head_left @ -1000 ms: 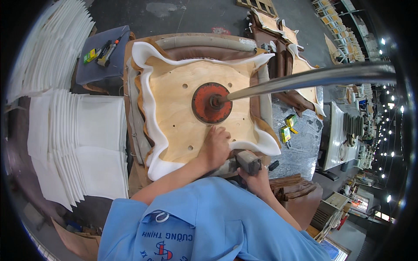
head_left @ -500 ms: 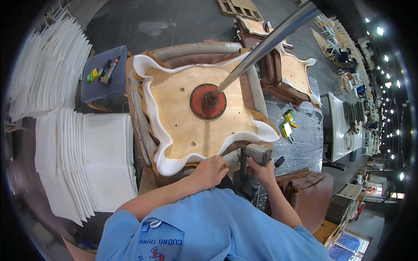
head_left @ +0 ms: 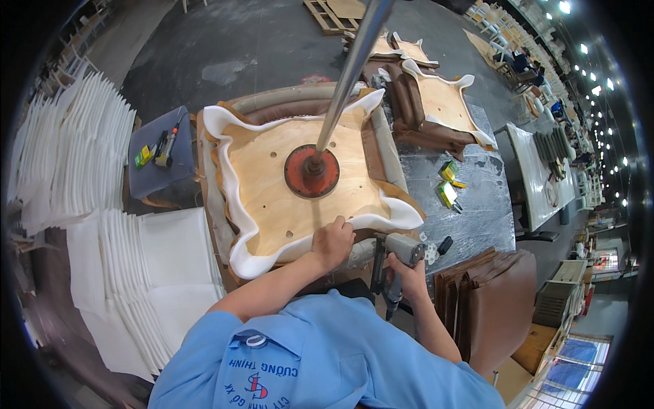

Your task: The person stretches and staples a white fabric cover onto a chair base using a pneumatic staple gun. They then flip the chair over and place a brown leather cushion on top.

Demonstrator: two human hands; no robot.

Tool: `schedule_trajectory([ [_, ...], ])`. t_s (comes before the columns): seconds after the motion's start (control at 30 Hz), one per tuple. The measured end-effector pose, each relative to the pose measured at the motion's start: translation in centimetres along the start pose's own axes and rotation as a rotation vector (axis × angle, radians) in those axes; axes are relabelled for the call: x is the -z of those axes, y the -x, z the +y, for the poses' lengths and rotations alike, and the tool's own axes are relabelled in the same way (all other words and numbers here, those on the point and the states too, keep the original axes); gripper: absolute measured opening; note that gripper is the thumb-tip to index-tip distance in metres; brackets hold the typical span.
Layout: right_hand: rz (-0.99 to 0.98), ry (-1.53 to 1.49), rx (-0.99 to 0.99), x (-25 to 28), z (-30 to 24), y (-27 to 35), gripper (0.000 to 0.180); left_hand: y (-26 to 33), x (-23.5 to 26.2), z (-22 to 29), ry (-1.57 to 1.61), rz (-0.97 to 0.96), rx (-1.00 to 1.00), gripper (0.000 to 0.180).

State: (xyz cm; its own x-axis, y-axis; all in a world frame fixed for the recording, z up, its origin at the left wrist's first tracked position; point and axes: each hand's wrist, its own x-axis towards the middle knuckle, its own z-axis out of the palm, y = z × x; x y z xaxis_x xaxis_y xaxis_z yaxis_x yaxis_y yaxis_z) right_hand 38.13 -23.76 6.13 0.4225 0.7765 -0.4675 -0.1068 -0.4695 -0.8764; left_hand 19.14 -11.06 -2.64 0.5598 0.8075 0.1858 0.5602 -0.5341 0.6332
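Grips stapler [head_left: 403,249] in right hand [head_left: 409,278] | curls left hand [head_left: 334,244] at foam's [head_left: 253,262] near edge, hold hidden | attends board [head_left: 269,180] pressed beneath red disc [head_left: 297,176] | seemingly early: pinned centrally, edges left standing loose

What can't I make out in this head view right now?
- Wood panel, centre: hidden under the red disc, head view.
- Metal rod, upper end: cut off by the top edge, head view.
- Right hand, some fingers: hidden by the gray tool, head view.
- Left hand, some fingertips: tucked out of sight, head view.
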Motion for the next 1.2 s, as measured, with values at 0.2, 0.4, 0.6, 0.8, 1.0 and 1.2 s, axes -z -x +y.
schedule_trajectory([
  [0.2,-0.035,-0.047,0.018,-0.1,0.8,-0.7,0.028,-0.4,-1.0,-0.6,-0.164,-0.038,-0.112,0.012],
  [0.4,0.000,0.009,-0.005,0.1,0.9,-1.3,0.022,-1.8,-1.1,-0.1,-0.200,-0.066,-0.069,0.008],
  [0.6,0.017,-0.072,0.018,0.3,1.4,-1.8,0.032,-3.1,-0.8,-0.8,-0.194,-0.126,-0.233,0.008],
  [0.8,0.012,-0.106,-0.001,0.6,1.2,-1.9,0.030,-4.9,0.2,-1.1,-0.176,-0.239,-0.319,0.009],
  [1.0,-0.029,-0.179,-0.065,1.3,1.3,-1.9,0.035,-5.3,1.1,-3.1,0.136,-0.248,-0.218,0.018],
  [1.2,-0.314,-0.626,-0.171,5.0,3.5,-1.3,0.055,-9.3,0.7,-2.4,0.018,-0.002,0.058,0.021],
])
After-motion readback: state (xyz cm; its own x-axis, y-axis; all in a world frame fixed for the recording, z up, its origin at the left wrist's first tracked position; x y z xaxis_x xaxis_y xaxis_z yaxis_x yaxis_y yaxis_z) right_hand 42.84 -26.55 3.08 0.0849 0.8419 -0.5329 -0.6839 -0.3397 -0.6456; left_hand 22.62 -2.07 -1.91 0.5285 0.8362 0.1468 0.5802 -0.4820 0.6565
